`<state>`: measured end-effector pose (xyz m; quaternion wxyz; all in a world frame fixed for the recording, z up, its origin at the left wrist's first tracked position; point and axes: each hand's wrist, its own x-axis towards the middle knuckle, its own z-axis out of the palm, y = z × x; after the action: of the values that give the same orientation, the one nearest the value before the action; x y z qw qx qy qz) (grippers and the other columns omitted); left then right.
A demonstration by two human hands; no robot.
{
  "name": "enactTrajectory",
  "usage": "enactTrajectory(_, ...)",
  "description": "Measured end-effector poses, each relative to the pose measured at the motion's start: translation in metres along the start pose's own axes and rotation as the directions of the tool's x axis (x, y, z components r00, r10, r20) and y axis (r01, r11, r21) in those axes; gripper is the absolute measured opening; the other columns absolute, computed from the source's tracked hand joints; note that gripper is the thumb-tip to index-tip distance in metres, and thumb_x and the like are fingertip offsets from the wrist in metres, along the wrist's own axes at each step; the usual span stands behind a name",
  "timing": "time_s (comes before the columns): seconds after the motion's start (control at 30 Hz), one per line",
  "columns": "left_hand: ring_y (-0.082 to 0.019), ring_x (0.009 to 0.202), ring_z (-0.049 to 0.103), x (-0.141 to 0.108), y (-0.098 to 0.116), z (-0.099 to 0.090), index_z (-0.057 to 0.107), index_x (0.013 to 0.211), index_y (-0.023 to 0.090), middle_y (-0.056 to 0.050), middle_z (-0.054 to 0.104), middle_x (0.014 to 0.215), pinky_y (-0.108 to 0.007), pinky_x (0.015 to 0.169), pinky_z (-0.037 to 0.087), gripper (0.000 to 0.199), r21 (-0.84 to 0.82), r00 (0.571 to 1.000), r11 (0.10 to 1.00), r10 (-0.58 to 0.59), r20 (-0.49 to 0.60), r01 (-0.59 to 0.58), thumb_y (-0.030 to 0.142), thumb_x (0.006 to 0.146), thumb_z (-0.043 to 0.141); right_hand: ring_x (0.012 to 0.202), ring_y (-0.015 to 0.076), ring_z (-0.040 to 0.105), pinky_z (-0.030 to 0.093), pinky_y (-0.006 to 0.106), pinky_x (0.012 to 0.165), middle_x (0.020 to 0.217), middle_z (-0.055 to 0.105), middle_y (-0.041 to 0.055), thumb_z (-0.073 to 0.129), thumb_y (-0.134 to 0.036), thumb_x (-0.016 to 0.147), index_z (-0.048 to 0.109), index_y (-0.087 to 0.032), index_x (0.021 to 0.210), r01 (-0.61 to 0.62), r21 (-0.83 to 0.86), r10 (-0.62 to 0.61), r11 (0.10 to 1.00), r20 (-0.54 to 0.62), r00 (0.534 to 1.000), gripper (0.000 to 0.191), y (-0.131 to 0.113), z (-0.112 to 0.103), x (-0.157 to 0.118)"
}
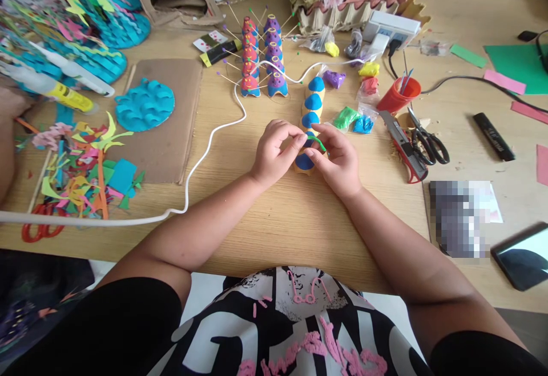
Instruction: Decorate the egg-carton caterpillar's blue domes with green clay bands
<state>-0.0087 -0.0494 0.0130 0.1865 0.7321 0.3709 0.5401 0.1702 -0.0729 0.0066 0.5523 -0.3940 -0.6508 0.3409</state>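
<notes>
A thin green strip of modelling clay [317, 143] stretches between the fingertips of both hands. My left hand [278, 152] is closed, thumb and forefinger pinching one end. My right hand [337, 158] pinches the other end, its remaining fingers curled. Just beneath them lies a yellow egg-carton strip with blue domes [315, 102], partly hidden by my fingers. Bags of green clay [346, 118] and blue clay [363, 125] lie to the right of it. Beyond my left hand stand a red-and-blue carton caterpillar [250, 62] and a purple-and-blue one [274, 59], with pins stuck in them.
A white cable [210, 142] crosses the table at left. Right of my hands are a red cup [399, 95], a box cutter [405, 148], black scissors [428, 139] and a power strip [391, 27]. Paper scraps [81, 176] and cardboard [171, 153] lie left, near another person's arm [6, 136].
</notes>
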Motion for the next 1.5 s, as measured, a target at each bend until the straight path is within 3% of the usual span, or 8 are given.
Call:
enactTrajectory(0.17,-0.018,0.090,0.067,0.000,-0.002,0.001,0.066,0.091,0.024,-0.002,0.072,0.087,-0.036,0.090,0.052,0.035,-0.030,1.000,0.999,0.016,-0.018,-0.016,0.052,0.109,0.056,0.080,0.0188,0.068,0.061,0.040,0.081,0.091,0.079,0.0019,0.073,-0.058,0.098,0.086,-0.032,0.107,0.010,-0.086,-0.013,0.996,-0.038,0.999,0.030,-0.007,-0.001,0.002)
enactTrajectory(0.4,-0.019,0.090,0.065,0.000,-0.004,0.002,0.062,0.085,0.024,-0.003,0.068,0.084,-0.037,0.089,0.051,0.042,-0.055,1.000,0.998,-0.021,-0.008,0.021,0.057,0.109,0.053,0.084,0.0165,0.073,0.063,0.034,0.078,0.102,0.083,0.0033,0.081,-0.064,0.090,0.083,-0.027,0.105,-0.104,0.078,0.107,0.991,-0.028,0.994,0.040,-0.005,0.003,0.001)
enactTrajectory(0.57,-0.019,0.092,0.066,-0.001,-0.001,0.000,0.063,0.086,0.024,-0.003,0.070,0.086,-0.037,0.091,0.051,0.043,-0.062,0.998,0.996,-0.057,0.033,0.059,0.058,0.109,0.053,0.075,0.0138,0.070,0.059,0.031,0.071,0.093,0.082,0.0021,0.082,-0.063,0.089,0.083,-0.025,0.096,-0.142,0.087,0.146,0.986,-0.048,0.988,0.039,-0.005,0.003,0.000)
enactTrajectory(0.73,-0.020,0.105,0.070,-0.002,0.002,-0.001,0.069,0.107,0.024,-0.006,0.076,0.107,-0.038,0.099,0.054,0.036,-0.081,0.997,0.996,-0.039,0.069,0.044,0.059,0.105,0.061,0.076,0.0153,0.071,0.058,0.032,0.071,0.090,0.082,0.0024,0.083,-0.067,0.086,0.084,-0.025,0.094,-0.164,0.077,0.170,0.983,-0.066,0.983,0.042,-0.009,0.002,0.001)
enactTrajectory(0.93,-0.020,0.098,0.069,-0.001,0.001,0.001,0.069,0.094,0.025,-0.003,0.075,0.093,-0.039,0.097,0.053,0.033,-0.088,0.999,0.996,0.038,0.033,-0.035,0.053,0.107,0.060,0.070,0.0154,0.067,0.056,0.032,0.070,0.072,0.074,0.0013,0.069,-0.076,0.092,0.078,-0.023,0.078,-0.161,0.023,0.162,0.987,-0.038,0.986,0.056,-0.016,-0.001,0.003)
enactTrajectory(1.07,-0.020,0.094,0.069,-0.001,-0.002,0.000,0.068,0.091,0.025,-0.003,0.072,0.089,-0.039,0.094,0.053,0.035,-0.112,1.000,0.994,-0.007,-0.001,0.007,0.056,0.106,0.061,0.071,0.0144,0.065,0.055,0.032,0.070,0.075,0.072,0.0010,0.057,-0.079,0.098,0.077,-0.023,0.086,-0.137,0.083,0.139,0.987,-0.014,0.990,0.061,-0.016,-0.002,0.002)
enactTrajectory(1.2,-0.019,0.091,0.068,-0.001,-0.002,-0.001,0.069,0.089,0.024,-0.003,0.072,0.089,-0.037,0.090,0.053,0.038,-0.135,0.993,0.985,-0.113,-0.018,0.109,0.057,0.106,0.061,0.070,0.0122,0.063,0.054,0.029,0.068,0.083,0.073,-0.0009,0.075,-0.071,0.092,0.076,-0.024,0.099,-0.145,0.109,0.146,0.983,0.001,0.989,0.047,-0.013,0.001,0.001)
enactTrajectory(1.5,-0.018,0.083,0.065,-0.001,0.000,0.000,0.061,0.078,0.024,-0.003,0.067,0.080,-0.037,0.086,0.054,0.051,-0.155,0.984,0.972,-0.176,0.007,0.175,0.068,0.103,0.059,0.063,0.0133,0.059,0.051,0.030,0.063,0.066,0.067,-0.0009,0.064,-0.075,0.097,0.068,-0.023,0.073,-0.142,-0.039,0.138,0.989,-0.093,0.986,0.057,-0.020,0.000,0.003)
